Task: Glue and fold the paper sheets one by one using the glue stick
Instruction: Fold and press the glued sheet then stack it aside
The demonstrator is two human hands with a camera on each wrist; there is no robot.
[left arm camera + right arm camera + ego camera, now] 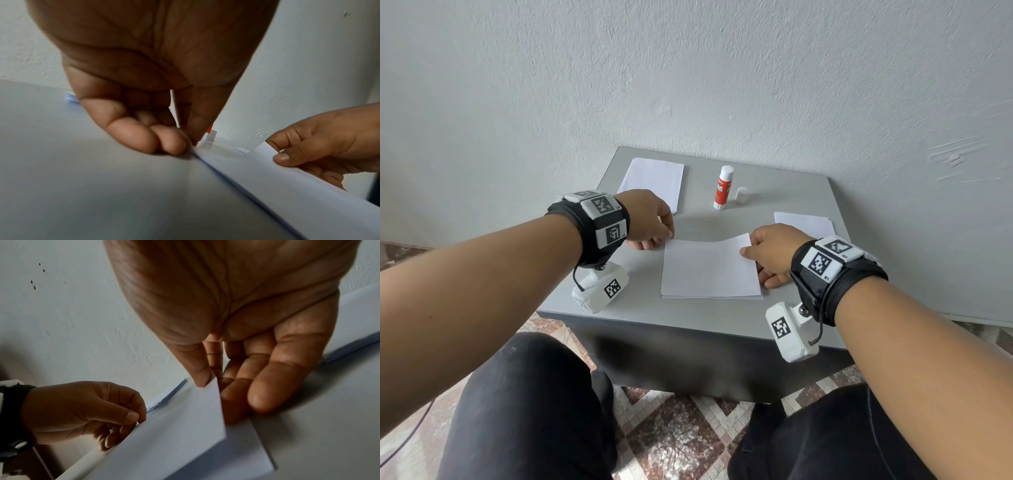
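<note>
A white paper sheet [709,267] lies folded over on the grey table [640,308], its fold at the near edge. My left hand [667,236] pinches the flap's far left corner low at the table. My right hand [748,251] pinches the far right corner, which is lifted a little. The left wrist view shows the left hand [189,146] at the sheet [267,178], and the right wrist view shows the right thumb and fingers [211,382] on the raised corner of the sheet [174,434]. The red and white glue stick [723,187] stands upright behind the sheet, nothing touching it.
A small white cap [741,195] lies just right of the glue stick. A stack of white sheets [654,181] sits at the back left. More white paper [804,222] lies at the right, behind my right hand. A wall rises directly behind the table.
</note>
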